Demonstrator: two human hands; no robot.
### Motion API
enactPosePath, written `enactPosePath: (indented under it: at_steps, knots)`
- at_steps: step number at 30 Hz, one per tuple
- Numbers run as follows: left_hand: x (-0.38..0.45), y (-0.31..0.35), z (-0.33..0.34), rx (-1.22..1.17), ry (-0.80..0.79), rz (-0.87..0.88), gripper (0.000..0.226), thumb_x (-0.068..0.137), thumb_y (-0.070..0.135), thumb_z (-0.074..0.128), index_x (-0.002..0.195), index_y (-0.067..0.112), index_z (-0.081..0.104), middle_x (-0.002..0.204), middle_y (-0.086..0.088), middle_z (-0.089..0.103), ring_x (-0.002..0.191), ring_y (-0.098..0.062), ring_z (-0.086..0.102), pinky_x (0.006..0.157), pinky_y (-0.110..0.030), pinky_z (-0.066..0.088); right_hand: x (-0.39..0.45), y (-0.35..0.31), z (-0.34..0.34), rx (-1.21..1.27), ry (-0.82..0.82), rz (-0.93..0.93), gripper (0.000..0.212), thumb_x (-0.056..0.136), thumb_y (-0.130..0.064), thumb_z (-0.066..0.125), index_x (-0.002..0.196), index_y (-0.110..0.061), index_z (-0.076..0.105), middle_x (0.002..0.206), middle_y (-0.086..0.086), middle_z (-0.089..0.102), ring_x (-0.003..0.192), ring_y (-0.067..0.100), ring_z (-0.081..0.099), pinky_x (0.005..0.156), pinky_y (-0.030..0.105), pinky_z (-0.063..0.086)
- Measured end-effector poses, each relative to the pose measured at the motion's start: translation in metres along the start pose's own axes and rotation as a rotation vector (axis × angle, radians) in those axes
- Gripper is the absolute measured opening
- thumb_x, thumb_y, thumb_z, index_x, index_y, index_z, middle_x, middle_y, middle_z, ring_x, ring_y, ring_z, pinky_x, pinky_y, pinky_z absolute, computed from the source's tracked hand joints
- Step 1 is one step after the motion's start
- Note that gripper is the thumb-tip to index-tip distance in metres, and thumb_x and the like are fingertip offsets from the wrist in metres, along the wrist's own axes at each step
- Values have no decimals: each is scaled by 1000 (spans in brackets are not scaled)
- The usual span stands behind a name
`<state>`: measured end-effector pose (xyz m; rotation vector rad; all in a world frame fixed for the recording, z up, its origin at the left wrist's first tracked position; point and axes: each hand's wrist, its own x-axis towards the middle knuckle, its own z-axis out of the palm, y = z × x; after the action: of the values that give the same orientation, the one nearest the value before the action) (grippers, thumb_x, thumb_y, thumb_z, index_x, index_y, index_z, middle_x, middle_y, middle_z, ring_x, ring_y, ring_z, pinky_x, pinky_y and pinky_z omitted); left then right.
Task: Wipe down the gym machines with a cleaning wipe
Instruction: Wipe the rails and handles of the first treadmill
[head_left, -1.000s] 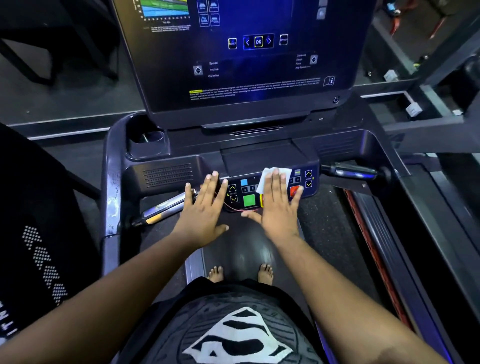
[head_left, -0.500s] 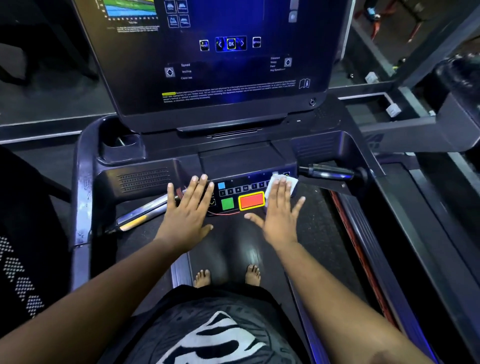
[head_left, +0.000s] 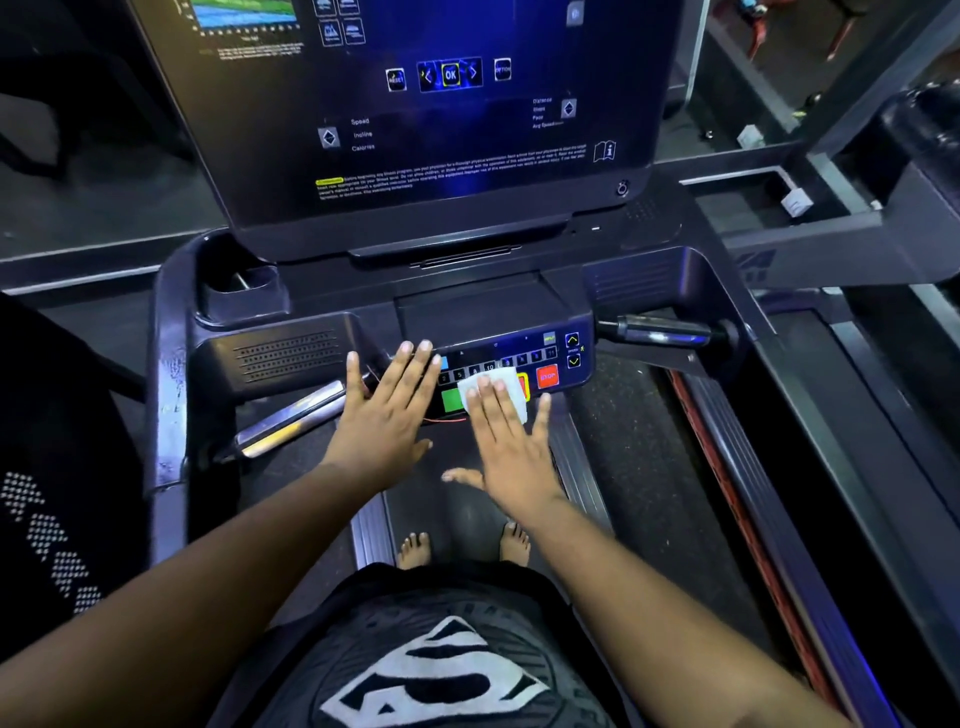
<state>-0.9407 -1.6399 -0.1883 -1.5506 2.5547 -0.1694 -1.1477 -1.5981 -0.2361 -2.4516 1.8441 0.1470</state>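
So the white cleaning wipe (head_left: 493, 391) is lying flat on the treadmill's button panel (head_left: 511, 364), near the front edge of it and roughly in the middle, covering part of the yellow-framed button between the green button (head_left: 451, 399) and the red STOP button (head_left: 547, 376). The right hand (head_left: 506, 441) is flat on top of it, fingers straight and spread a bit, pressing the wipe down with the fingertips, thumb sticking out to the side. Not gripping it, just palm-down pressure.

The left hand (head_left: 387, 413) is open too, fingers straight, resting on the left end of the same panel right beside the wipe hand, with fingertips reaching toward the back edge. Just left of it is a shiny metal handlebar (head_left: 291, 423), and another handlebar (head_left: 660, 330) sticks out past the right end of the panel.

Behind the panel the big dark console screen (head_left: 441, 119) shows an OK button and some text. Cup holder (head_left: 244, 291) sits at the console's back left corner. Bare feet (head_left: 414, 548) on the belt below.
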Motion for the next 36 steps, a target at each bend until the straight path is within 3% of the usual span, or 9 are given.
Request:
enactPosePath:
  at_steps: [3, 7, 10, 13, 18, 21, 25, 33, 36]
  knots:
    - [0, -3, 0, 12, -7, 2, 115, 85, 59, 66, 162, 11, -6, 169, -8, -15, 157, -25, -10, 114, -75, 1, -1, 19, 4, -15, 31, 43, 115, 81, -90, 25, 161, -11, 2, 169, 8, -8, 157, 23, -6, 112, 78, 10]
    - [0, -3, 0, 20, -14, 8, 117, 85, 60, 65, 161, 11, -8, 169, -8, -16, 157, -25, -10, 114, -76, 1, 0, 38, 4, 103, 37, 236, 117, 79, -92, 14, 160, -9, -5, 169, 11, -5, 157, 26, -4, 114, 76, -2]
    - [2, 2, -2, 13, -21, 9, 116, 85, 60, 65, 162, 11, -7, 169, -11, -18, 157, -27, -11, 115, -75, -1, 2, 16, 2, 79, 5, 96, 120, 79, -92, 21, 159, -9, -11, 168, 10, -18, 155, 24, -16, 114, 76, -5]
    - [6, 5, -5, 20, -24, 36, 114, 87, 60, 64, 162, 12, -6, 168, -12, -20, 157, -27, -12, 115, -74, -1, 3, 14, 2, 24, 29, -5, 117, 80, -90, 26, 161, -13, -11, 168, 6, -19, 155, 21, -15, 114, 76, 5]
    - [19, 10, -14, 34, -25, 79, 113, 86, 61, 64, 162, 11, -3, 169, -13, -15, 157, -29, -8, 115, -74, -1, 7, 63, 2, 139, 70, 262, 115, 79, -91, 12, 160, -12, -4, 169, 8, -3, 157, 26, 2, 116, 72, 1]
    - [30, 16, -19, 26, -21, 96, 112, 89, 62, 60, 161, 11, -9, 168, -15, -16, 156, -32, -12, 119, -69, -2, 20, 75, -4, 138, 82, 203, 121, 75, -94, 10, 159, -10, -14, 168, 10, -15, 157, 29, -2, 117, 73, 6]
    - [42, 25, -26, -5, -13, 104, 108, 90, 63, 59, 162, 12, -3, 170, -15, -5, 157, -32, -5, 122, -65, 2, 50, 81, -36, 143, 138, 124, 118, 75, -91, 17, 160, -14, -8, 169, 7, -9, 157, 26, -3, 119, 71, 3]
    - [48, 28, -33, -45, -35, 81, 104, 93, 67, 49, 161, 13, -9, 171, -7, -7, 158, -24, -7, 121, -65, -2, 6, 86, -3, 185, 62, 222, 120, 77, -93, 19, 161, -12, -11, 170, 8, -11, 157, 27, -2, 116, 72, 17]
    - [52, 33, -36, -63, -44, 60, 106, 93, 67, 48, 158, 14, -16, 171, -7, -6, 157, -23, -8, 120, -66, -5, 30, 94, -26, 220, 104, 227, 120, 77, -92, 20, 161, -12, -9, 169, 8, -13, 157, 27, -8, 120, 69, 4]
